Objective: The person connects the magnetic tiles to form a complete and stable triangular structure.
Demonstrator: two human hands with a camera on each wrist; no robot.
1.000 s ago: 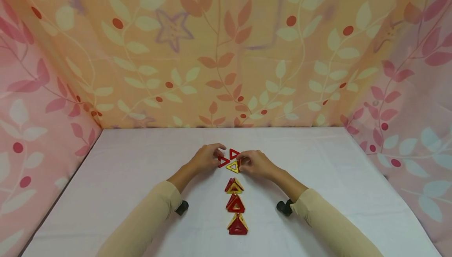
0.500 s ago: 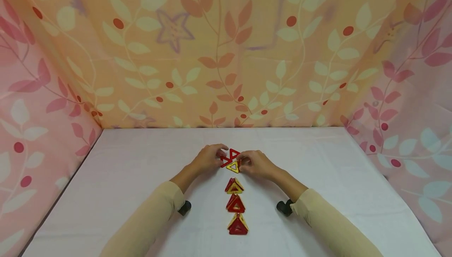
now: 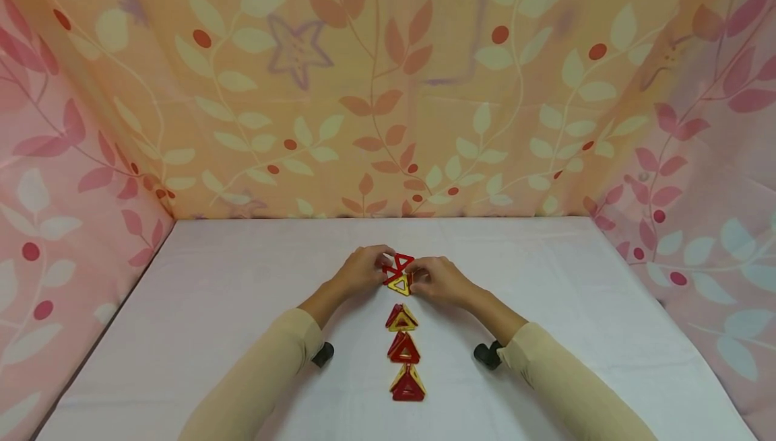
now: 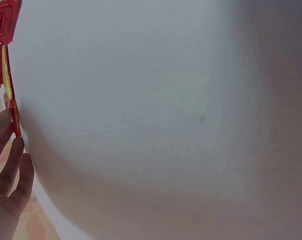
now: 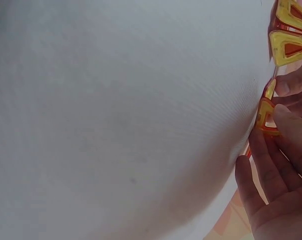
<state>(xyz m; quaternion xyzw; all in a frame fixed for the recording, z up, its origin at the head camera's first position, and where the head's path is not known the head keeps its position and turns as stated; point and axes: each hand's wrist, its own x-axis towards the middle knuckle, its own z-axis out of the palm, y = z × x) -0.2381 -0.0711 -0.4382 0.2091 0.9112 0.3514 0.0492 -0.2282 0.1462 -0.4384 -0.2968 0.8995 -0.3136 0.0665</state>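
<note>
My left hand [image 3: 362,268] pinches a red triangular magnetic tile [image 3: 388,281] at its left edge; in the left wrist view the tile [image 4: 15,119] shows edge-on between fingers and thumb. This tile meets a yellow triangular tile [image 3: 393,285] lying at the middle of the group. Behind them lies another red triangular tile [image 3: 408,261], its corner near the held one. On the other side, my right hand [image 3: 441,281] pinches a tile between thumb and fingers; in the right wrist view this tile [image 5: 262,112] looks yellow-orange. The fingers partly hide it in the head view.
Three small pyramids of red and yellow triangular tiles stand in a line nearer the body: the far one [image 3: 402,320], the middle one [image 3: 404,350] and the near one [image 3: 408,387]. White cloth [image 3: 242,259] covers the table; patterned curtains [image 3: 388,124] surround it.
My left hand has moved right, bringing its red tile up against the yellow tile. The rear red tile has turned slightly. My right hand has stayed nearly still.
</note>
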